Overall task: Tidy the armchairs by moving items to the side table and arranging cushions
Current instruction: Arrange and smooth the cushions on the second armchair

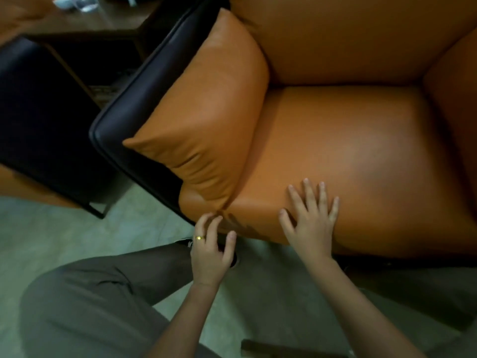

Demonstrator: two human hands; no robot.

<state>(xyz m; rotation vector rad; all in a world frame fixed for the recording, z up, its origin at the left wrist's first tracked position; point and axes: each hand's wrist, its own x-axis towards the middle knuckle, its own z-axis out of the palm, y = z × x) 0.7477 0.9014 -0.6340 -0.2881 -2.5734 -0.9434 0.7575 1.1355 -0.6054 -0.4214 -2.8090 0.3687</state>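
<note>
An orange leather armchair fills the view, with its seat cushion (361, 156) in the middle and a plump arm cushion (214, 107) along its left side. A back cushion (348, 34) stands behind the seat. My right hand (312, 218) lies flat with spread fingers on the seat cushion's front edge. My left hand (211, 246), wearing a gold ring, hovers at the front left corner of the seat with fingers loosely curled, its fingertips at the seam under the arm cushion, holding nothing.
The chair's dark frame (124, 107) runs along the left. A wooden side table (98, 24) stands at the top left with a clear glass item (82, 3) on it. A second dark chair side (38, 120) is at the left. My trouser leg (90, 301) is below.
</note>
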